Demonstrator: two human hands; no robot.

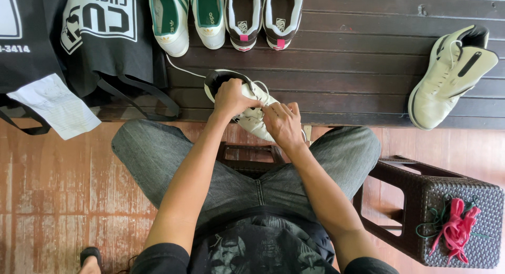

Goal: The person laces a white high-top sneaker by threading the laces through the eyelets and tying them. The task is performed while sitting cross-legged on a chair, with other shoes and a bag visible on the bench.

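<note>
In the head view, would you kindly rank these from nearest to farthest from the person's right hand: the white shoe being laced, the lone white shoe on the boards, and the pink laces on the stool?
From the right hand:
1. White shoe being laced, under the hand, touching it.
2. Lone white shoe, up to the right on the dark boards.
3. Pink laces, lower right on the brown stool.

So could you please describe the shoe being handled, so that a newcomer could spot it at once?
Start at the dark plank bench across the top. At its front edge, above the person's knees, lies a white sneaker gripped by the left hand and right hand. It alone is held; the other shoes sit untouched.
</note>
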